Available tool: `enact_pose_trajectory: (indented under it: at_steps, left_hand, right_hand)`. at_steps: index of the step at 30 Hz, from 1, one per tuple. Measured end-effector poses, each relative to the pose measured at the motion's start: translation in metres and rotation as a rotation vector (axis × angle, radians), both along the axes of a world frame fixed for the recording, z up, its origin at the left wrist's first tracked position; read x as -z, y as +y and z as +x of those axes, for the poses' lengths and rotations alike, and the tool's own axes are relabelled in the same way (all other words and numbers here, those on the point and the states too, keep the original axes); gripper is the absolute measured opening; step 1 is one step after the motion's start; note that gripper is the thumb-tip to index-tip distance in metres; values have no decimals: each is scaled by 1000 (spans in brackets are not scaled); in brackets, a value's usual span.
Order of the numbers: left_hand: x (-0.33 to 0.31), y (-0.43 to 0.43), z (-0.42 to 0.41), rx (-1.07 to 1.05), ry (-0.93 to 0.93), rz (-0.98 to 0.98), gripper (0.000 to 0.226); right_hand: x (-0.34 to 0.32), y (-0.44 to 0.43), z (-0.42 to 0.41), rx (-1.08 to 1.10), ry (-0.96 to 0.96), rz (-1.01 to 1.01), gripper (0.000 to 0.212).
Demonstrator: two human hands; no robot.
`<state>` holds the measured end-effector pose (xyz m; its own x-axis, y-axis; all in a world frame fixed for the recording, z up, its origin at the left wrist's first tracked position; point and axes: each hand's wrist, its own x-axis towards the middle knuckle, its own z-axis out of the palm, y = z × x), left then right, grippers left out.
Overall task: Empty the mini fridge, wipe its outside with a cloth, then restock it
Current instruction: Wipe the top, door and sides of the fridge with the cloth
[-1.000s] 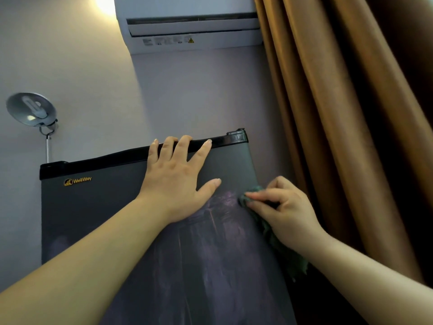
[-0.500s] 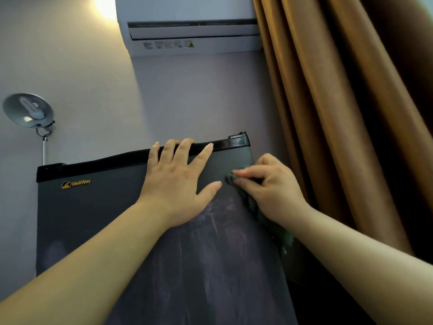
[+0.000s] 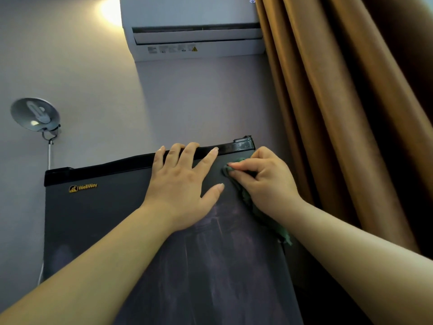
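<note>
There is one mini fridge, dark grey, with one gold brand logo on its door and one black strip along its top edge. One green cloth is in view. Two hands show, the left hand and the right hand; all five fingers of the left can be counted. On the wall are one air conditioner, bearing one yellow warning triangle, and one round metal lamp holding one bulb. One brown curtain hangs at the right.
</note>
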<state>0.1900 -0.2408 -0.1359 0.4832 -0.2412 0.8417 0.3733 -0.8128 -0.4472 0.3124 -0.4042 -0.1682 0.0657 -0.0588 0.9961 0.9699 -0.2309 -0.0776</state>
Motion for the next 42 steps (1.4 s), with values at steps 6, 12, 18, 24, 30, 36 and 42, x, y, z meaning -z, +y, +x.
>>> enact_pose_trajectory:
  at_steps: [6, 12, 18, 24, 30, 36, 42]
  left_hand:
    - [1, 1, 0, 18, -9, 2, 78]
    - [2, 2, 2, 21, -21, -4, 80]
    - [3, 0, 4, 29, -25, -13, 81]
    - [4, 1, 5, 33, -34, -14, 81]
    - [5, 3, 4, 23, -23, -9, 82]
    - [7, 2, 1, -4, 13, -7, 85]
    - [20, 5, -2, 16, 21, -24, 85]
  right_hand:
    - [50, -15, 6, 8, -50, -153, 18]
    - [42, -26, 17, -46, 55, -28, 17]
    - [99, -19, 9, -120, 57, -99, 13]
    - [84, -25, 14, -167, 129, -14, 14]
    - [111, -17, 7, -177, 149, 33, 11]
    - [125, -25, 6, -131, 132, -68, 17]
    - [101, -15, 6, -136, 171, 44, 13]
